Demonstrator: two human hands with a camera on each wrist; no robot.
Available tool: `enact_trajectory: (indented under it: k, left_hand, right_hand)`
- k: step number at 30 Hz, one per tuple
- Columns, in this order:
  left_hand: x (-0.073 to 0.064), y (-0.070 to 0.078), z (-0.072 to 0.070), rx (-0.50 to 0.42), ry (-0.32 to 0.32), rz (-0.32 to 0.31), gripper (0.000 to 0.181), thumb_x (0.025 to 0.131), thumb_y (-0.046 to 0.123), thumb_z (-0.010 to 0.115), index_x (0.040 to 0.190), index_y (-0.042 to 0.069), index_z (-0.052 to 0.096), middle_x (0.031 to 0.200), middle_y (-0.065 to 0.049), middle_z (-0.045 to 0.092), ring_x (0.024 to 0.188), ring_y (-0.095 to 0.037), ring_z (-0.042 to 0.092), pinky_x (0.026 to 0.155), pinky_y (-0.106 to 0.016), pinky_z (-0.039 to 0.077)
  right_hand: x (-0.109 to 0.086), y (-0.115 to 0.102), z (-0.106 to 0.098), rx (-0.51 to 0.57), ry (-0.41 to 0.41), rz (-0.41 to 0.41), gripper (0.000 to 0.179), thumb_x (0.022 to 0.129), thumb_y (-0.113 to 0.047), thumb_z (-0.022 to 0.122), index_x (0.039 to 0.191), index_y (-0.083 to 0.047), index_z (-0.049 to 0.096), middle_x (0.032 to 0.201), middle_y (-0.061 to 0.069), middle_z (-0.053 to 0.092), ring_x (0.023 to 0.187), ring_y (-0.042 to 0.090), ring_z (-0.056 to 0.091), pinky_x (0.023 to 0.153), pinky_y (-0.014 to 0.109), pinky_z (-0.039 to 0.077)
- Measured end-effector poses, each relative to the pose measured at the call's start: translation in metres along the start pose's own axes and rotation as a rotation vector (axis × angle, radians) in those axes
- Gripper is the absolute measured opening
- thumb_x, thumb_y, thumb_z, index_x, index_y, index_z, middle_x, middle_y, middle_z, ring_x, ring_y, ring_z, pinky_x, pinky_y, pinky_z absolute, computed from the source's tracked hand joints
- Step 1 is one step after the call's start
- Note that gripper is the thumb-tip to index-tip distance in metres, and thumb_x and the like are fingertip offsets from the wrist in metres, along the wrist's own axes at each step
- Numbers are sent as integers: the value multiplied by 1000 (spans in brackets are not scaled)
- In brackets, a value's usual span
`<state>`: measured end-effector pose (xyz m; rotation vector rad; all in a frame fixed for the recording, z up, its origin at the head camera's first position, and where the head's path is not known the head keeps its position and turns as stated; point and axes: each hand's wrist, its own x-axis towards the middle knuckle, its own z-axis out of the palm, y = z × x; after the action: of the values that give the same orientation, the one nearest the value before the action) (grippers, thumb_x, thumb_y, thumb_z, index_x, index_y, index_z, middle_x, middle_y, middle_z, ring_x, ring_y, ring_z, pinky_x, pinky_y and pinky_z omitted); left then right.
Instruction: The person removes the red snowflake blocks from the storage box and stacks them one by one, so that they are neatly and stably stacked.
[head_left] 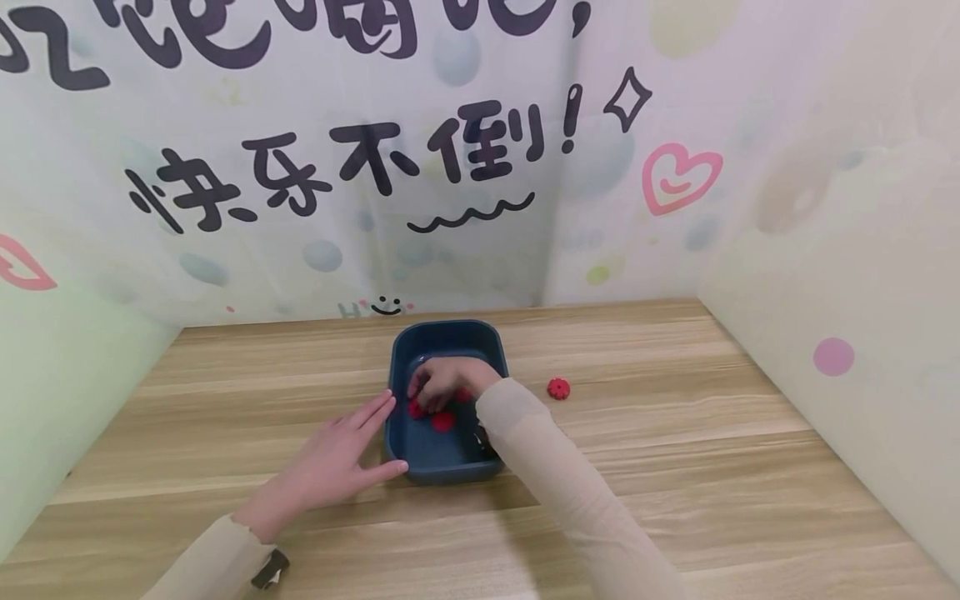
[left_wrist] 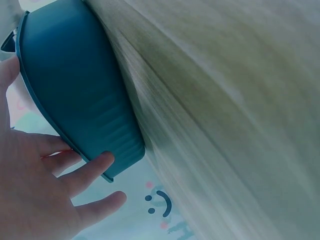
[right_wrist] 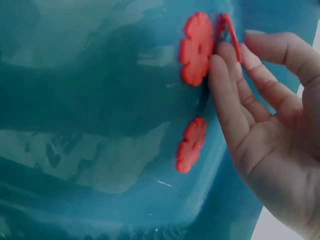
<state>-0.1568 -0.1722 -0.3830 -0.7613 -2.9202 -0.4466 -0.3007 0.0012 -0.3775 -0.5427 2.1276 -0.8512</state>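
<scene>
A dark blue rectangular bin (head_left: 450,477) stands on the table in the head view. My left hand (head_left: 337,454) rests at its left side, fingers spread and fairly straight. In the left wrist view, the thumb touches the rim and fingertips lie along the bin's outer wall (left_wrist: 75,85). My right hand (head_left: 442,383) reaches inside the bin. Its fingertips pinch a tilted red flower-shaped piece (right_wrist: 232,37), seen nearly edge-on in the right wrist view. Beside those fingers are another red flower-shaped piece (right_wrist: 196,49) and a smaller-looking one (right_wrist: 191,145), both in the bin.
One more red flower-shaped piece (head_left: 558,388) lies on the wooden table (head_left: 675,467), right of the bin. A printed curtain (head_left: 480,250) hangs behind the table, with pale walls at both sides. The right sleeve (head_left: 570,475) crosses the bin's right edge and hides part of it.
</scene>
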Motion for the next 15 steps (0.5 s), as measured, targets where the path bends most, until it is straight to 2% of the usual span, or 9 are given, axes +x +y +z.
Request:
enact_trajectory:
  k: [3,6,9,15]
  left_hand:
    - [0,1,-1,-6,-6,-4,81,79,58,51,136,5,32,141,-8,27,119,-28,38,89,-53,32]
    - [0,1,-1,-6,-8,-4,82,79,60,50,136,4,32,141,-9,27,119,-28,38,89,-53,32]
    - [0,1,-1,2,-6,2,82,79,60,48,136,4,32,141,-9,27,119,-28,38,89,-53,33]
    - [0,0,0,5,-8,2,82,79,61,48,136,4,32,141,-9,27,119,-28,38,88,-54,32]
  right_hand:
    - [-2,-2,-1,-32,-34,21,29,78,0,60,104,-12,57,95,6,55,80,19,57,71,28,48]
    - [-1,-3,0,-121,-43,20,34,76,1,61,105,-16,56,97,4,53,82,19,54,70,28,47]
    - [0,-4,1,-183,-40,19,35,76,0,63,105,-19,56,97,3,52,82,18,52,69,28,46]
    - [1,-4,4,-203,-14,41,32,77,-5,66,103,-21,56,95,2,53,82,18,53,69,28,47]
